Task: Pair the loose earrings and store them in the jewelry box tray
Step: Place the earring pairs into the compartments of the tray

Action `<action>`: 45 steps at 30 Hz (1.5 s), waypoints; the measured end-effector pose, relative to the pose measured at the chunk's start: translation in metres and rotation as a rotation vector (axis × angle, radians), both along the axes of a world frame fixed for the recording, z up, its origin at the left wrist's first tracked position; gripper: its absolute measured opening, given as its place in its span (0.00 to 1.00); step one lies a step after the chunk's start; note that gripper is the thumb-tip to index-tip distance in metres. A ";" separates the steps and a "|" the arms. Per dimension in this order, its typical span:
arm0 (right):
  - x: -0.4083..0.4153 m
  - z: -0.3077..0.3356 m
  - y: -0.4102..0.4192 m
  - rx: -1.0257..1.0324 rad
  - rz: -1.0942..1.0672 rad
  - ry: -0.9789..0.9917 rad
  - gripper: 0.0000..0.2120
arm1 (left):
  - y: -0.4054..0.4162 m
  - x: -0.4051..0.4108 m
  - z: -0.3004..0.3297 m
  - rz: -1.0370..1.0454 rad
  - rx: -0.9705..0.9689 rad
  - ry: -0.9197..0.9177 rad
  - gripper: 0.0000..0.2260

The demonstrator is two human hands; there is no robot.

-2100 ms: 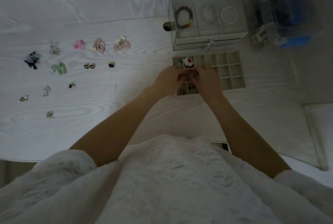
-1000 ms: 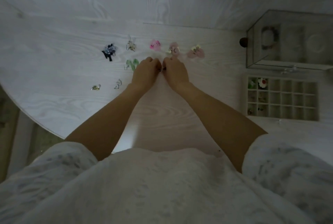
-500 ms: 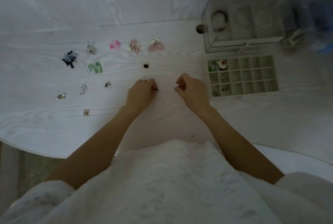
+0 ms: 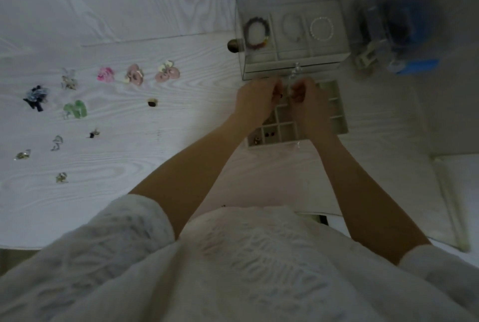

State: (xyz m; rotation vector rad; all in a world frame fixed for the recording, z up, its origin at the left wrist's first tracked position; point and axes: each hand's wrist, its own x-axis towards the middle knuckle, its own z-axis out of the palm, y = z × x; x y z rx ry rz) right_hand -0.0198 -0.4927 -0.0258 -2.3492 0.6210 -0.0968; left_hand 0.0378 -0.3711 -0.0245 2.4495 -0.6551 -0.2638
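Head view, left hand (image 4: 255,104) grip pinching small dark earring (image 4: 280,95), right hand (image 4: 309,106) curled closed over tray (image 4: 337,119), contents unclear

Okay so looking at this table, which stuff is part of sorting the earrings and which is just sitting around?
Part of the job:
compartment tray
left hand
right hand
loose earrings, such as the green pair and the pink one

Just lying about:
clear jewelry box holding bracelets
blue object, blurred
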 end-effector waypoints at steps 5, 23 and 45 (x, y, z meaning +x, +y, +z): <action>0.011 -0.013 -0.009 -0.062 0.066 0.081 0.07 | -0.021 -0.002 -0.022 -0.068 0.181 -0.231 0.05; 0.005 0.027 0.064 -0.215 0.504 -0.207 0.08 | 0.140 -0.021 0.032 0.339 -0.159 -0.190 0.09; 0.151 -0.045 0.190 -0.152 0.473 -0.019 0.10 | 0.192 0.110 -0.020 0.073 0.364 0.088 0.15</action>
